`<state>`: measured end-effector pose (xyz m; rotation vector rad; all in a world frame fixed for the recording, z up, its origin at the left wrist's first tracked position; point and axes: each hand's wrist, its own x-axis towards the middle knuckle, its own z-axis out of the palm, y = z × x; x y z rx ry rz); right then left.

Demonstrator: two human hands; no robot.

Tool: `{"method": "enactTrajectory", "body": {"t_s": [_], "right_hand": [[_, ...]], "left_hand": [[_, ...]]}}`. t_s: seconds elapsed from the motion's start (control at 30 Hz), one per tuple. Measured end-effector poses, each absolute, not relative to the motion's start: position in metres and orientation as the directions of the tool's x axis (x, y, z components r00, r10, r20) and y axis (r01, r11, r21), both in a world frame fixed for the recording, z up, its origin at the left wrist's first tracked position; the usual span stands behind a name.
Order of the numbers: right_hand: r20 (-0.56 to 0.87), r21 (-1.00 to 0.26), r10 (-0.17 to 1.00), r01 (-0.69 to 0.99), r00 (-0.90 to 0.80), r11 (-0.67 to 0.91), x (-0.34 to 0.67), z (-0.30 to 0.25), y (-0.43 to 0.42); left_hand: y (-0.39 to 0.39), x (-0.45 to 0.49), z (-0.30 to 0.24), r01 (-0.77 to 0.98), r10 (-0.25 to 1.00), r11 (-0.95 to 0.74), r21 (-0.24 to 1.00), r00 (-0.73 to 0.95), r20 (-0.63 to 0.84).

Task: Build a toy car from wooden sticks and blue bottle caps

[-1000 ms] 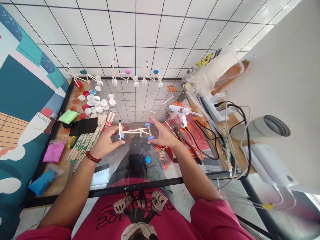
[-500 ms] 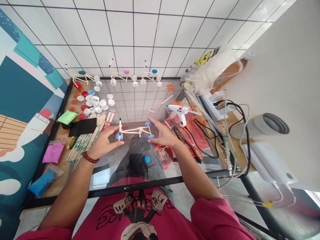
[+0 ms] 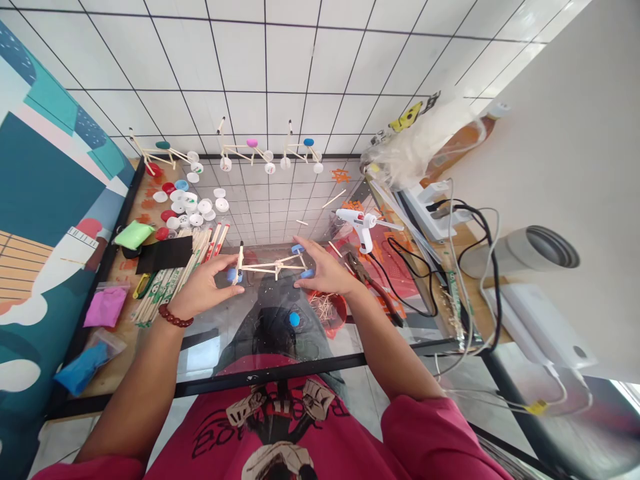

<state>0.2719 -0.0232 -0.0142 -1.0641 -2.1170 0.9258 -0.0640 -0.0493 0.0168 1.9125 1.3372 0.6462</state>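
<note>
A small stick bicycle model [image 3: 270, 267] with blue bottle-cap wheels stands on the glass table [image 3: 250, 320] between my hands. My left hand [image 3: 203, 290] curls its thumb and fingers around the front end, by the upright stick and a blue cap. My right hand [image 3: 325, 270] pinches the rear blue caps with its fingertips. A loose blue cap [image 3: 295, 319] lies on the glass nearer to me.
Three finished stick bicycles [image 3: 250, 152] stand along the tiled wall. White and red bottle caps [image 3: 193, 205] and wrapped chopsticks [image 3: 175, 277] lie at the left with clay bags [image 3: 105, 307]. A white glue gun [image 3: 361, 223], pliers [image 3: 373, 287] and cables lie at the right.
Both hands have shifted the bicycle model slightly up and away from me. The hold on both ends looks the same.
</note>
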Motion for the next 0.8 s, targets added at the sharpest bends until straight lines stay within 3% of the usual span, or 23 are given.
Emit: {"method": "enactTrajectory", "body": {"t_s": [0.17, 0.4, 0.57, 0.8], "right_hand": [[0.188, -0.769, 0.838, 0.454, -0.512, 0.450, 0.270, -0.014, -0.024], [0.284, -0.727, 0.846, 0.474, -0.451, 0.497, 0.260, -0.019, -0.026], [0.331, -0.709, 0.860, 0.499, -0.389, 0.498, 0.255, -0.017, -0.029], [0.495, -0.492, 0.811, 0.669, -0.312, 0.558, 0.244, 0.003, -0.054]], "left_hand": [[-0.054, -0.057, 0.021, 0.605, 0.957, -0.182, 0.775, 0.291, -0.002], [-0.064, -0.022, 0.033, 0.547, 0.927, -0.373, 0.749, 0.183, 0.328], [-0.057, -0.008, 0.035, 0.499, 0.901, -0.430, 0.752, 0.185, 0.392], [-0.054, -0.008, 0.033, 0.536, 0.874, -0.482, 0.693, 0.242, 0.421]]}}
